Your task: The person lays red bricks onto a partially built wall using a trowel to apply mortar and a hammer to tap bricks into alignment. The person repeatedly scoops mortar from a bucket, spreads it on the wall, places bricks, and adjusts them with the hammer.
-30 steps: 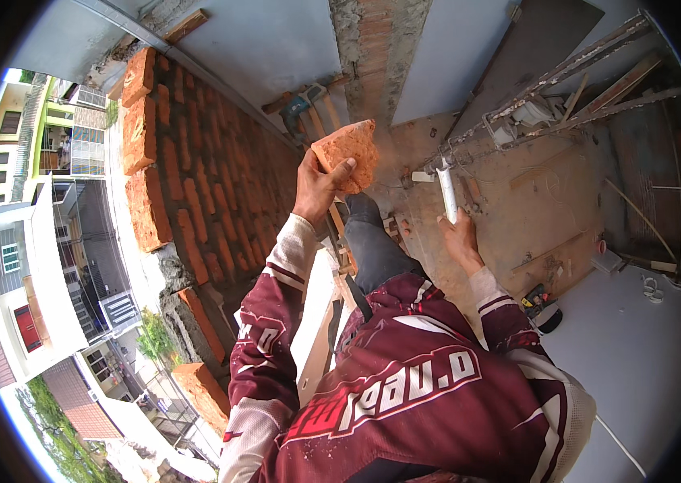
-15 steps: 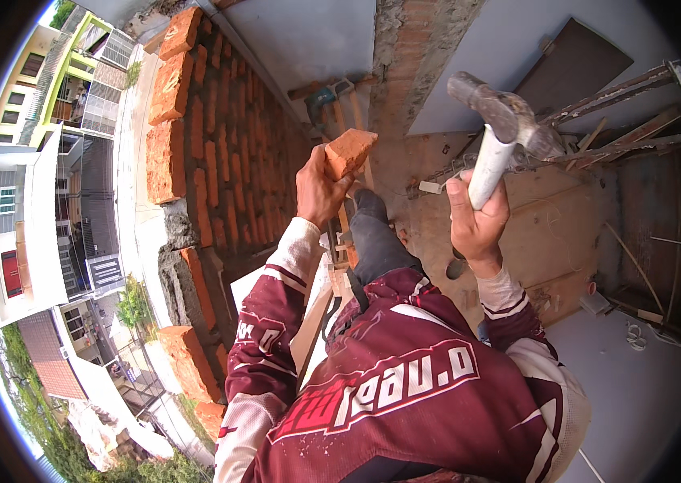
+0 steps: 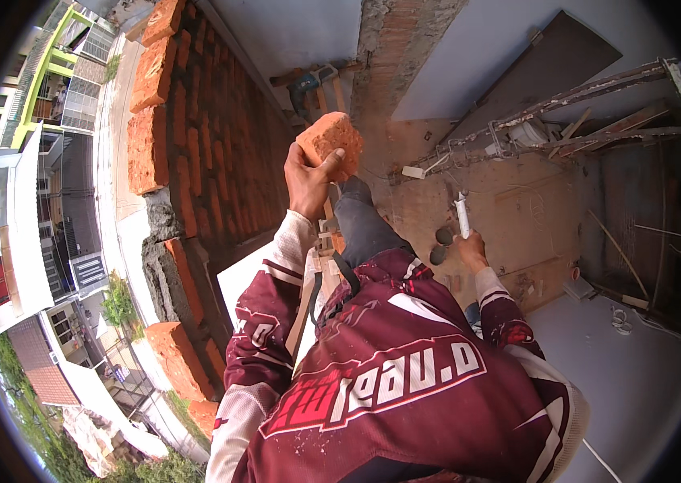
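My left hand (image 3: 308,183) grips a piece of orange brick (image 3: 329,143) with a rough, broken face, thumb over its near side. It is held up to the right of the brick wall (image 3: 203,161). Lower and to the right, my right hand (image 3: 473,251) is closed round the white handle of a hammer (image 3: 462,216). The handle points away from me; its head cannot be made out clearly. The brick and the hammer are well apart.
Along the wall's top lie bricks (image 3: 149,151) and rough grey mortar (image 3: 165,221), with a drop to the street beyond. Below are a power tool (image 3: 308,84), wooden planks (image 3: 314,310), a dark board (image 3: 554,72) and a weathered frame (image 3: 598,101).
My right hand has lowered the hammer, away from the raised position near the camera. My left hand has turned the brick piece and shifted it slightly left.
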Tool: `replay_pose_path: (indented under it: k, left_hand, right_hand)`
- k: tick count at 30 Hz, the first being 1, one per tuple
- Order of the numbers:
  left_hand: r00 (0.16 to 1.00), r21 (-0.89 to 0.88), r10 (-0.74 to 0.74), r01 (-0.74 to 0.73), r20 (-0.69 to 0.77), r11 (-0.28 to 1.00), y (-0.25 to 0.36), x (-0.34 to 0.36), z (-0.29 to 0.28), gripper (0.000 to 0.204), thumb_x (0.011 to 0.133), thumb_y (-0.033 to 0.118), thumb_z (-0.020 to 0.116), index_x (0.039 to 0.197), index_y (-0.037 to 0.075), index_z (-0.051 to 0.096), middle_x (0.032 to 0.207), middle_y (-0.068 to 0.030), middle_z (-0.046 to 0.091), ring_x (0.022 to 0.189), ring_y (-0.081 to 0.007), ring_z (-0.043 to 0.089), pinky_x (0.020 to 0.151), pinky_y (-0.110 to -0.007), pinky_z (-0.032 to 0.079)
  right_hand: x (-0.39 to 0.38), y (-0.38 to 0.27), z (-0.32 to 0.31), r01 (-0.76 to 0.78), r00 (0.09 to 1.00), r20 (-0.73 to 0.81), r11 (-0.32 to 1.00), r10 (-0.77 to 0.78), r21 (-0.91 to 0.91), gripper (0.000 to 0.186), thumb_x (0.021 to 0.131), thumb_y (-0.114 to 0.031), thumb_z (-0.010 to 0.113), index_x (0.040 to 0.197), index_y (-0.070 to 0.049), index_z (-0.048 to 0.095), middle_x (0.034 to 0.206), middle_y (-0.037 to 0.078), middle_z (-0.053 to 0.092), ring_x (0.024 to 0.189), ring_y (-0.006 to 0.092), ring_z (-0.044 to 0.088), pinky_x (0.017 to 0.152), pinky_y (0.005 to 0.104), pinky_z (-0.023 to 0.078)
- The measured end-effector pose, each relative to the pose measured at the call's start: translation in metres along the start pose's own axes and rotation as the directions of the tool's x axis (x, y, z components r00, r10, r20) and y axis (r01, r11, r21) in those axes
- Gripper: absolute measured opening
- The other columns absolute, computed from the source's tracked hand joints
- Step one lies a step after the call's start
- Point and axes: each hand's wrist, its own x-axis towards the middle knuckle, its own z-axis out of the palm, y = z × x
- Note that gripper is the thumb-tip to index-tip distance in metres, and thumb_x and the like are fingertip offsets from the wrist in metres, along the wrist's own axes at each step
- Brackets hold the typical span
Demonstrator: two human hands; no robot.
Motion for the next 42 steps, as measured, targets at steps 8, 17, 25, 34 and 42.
replay_pose_path:
  k: [8, 17, 25, 34, 42]
  left_hand:
    - [0.86, -0.239, -0.344, 0.269, -0.377, 0.933, -0.109, -0.094, -0.092, 0.04, 0.086, 0.011, 0.077, 0.116, -0.001, 0.054, 0.109, -0.0114, 0.065, 0.095, -0.0215, 0.067, 0.081, -0.037, 0.059]
    - [0.479, -0.367, -0.682, 0.595, -0.553, 0.715, -0.201, -0.232, -0.152, 0.034, 0.089, 0.009, 0.074, 0.117, 0.002, 0.057, 0.108, -0.0092, 0.067, 0.09, -0.023, 0.069, 0.069, -0.04, 0.061]
    - [0.417, -0.411, -0.733, 0.63, -0.537, 0.659, -0.236, -0.226, -0.139, 0.037, 0.089, 0.01, 0.073, 0.122, 0.002, 0.058, 0.11, -0.009, 0.067, 0.093, -0.0196, 0.068, 0.079, -0.033, 0.058]
    - [0.355, -0.435, -0.791, 0.686, -0.498, 0.583, -0.262, -0.13, -0.122, 0.041, 0.088, 0.007, 0.075, 0.123, -0.001, 0.055, 0.116, -0.0106, 0.065, 0.101, -0.0178, 0.065, 0.089, -0.034, 0.054]
    - [0.245, -0.483, -0.862, 0.745, -0.444, 0.46, -0.298, -0.094, -0.11, 0.05, 0.086, 0.008, 0.075, 0.128, -0.001, 0.051, 0.122, -0.0115, 0.063, 0.111, -0.0188, 0.061, 0.098, -0.035, 0.049]
  right_hand:
    - [0.029, 0.054, 0.075, -0.025, 0.982, 0.177, 0.979, 0.062, -0.203, 0.039, 0.082, -0.023, 0.074, 0.11, 0.002, 0.065, 0.101, 0.022, 0.07, 0.096, 0.0359, 0.069, 0.084, 0.0434, 0.053]
    - [0.065, 0.0, 0.089, 0.122, 0.929, 0.364, 0.869, 0.071, -0.48, 0.046, 0.086, -0.027, 0.071, 0.123, -0.002, 0.06, 0.115, 0.024, 0.067, 0.11, 0.039, 0.065, 0.093, 0.0455, 0.052]
    - [0.186, -0.14, 0.166, 0.149, 0.93, 0.356, 0.786, 0.095, -0.599, 0.048, 0.098, -0.045, 0.051, 0.119, -0.003, 0.062, 0.117, 0.022, 0.067, 0.111, 0.0402, 0.064, 0.093, 0.0485, 0.05]
    - [0.41, -0.298, 0.367, 0.444, 0.896, 0.367, 0.524, -0.249, -0.727, 0.036, 0.097, -0.027, 0.051, 0.122, -0.003, 0.06, 0.12, 0.019, 0.067, 0.108, 0.0371, 0.067, 0.093, 0.0486, 0.052]
    - [0.521, -0.349, 0.462, 0.624, 0.723, 0.419, 0.259, -0.549, -0.737, 0.031, 0.09, -0.016, 0.061, 0.119, -0.008, 0.054, 0.111, 0.017, 0.064, 0.102, 0.0348, 0.069, 0.084, 0.0489, 0.054]
